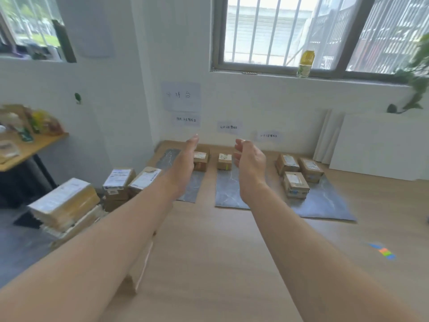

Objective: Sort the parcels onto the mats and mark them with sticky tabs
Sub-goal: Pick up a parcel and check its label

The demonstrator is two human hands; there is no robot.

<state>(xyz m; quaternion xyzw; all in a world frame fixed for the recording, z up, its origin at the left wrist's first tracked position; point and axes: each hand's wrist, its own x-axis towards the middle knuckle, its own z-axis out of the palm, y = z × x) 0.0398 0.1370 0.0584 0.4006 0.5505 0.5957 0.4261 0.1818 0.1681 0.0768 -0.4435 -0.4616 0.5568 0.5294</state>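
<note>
Head | left grip [184, 163] wide, empty | right grip [249, 163] loosely curled, empty | both over mats [228, 191]

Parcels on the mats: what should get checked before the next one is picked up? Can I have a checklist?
1. Left hand and right hand free: ok, both hold nothing.
2. Unsorted pile has parcels waiting: ok.
3. Middle mat has bare space: ok.
4. Sticky tabs lie on the table: ok.
5. Right-mat parcels already tabbed: cannot tell, too small.
</note>
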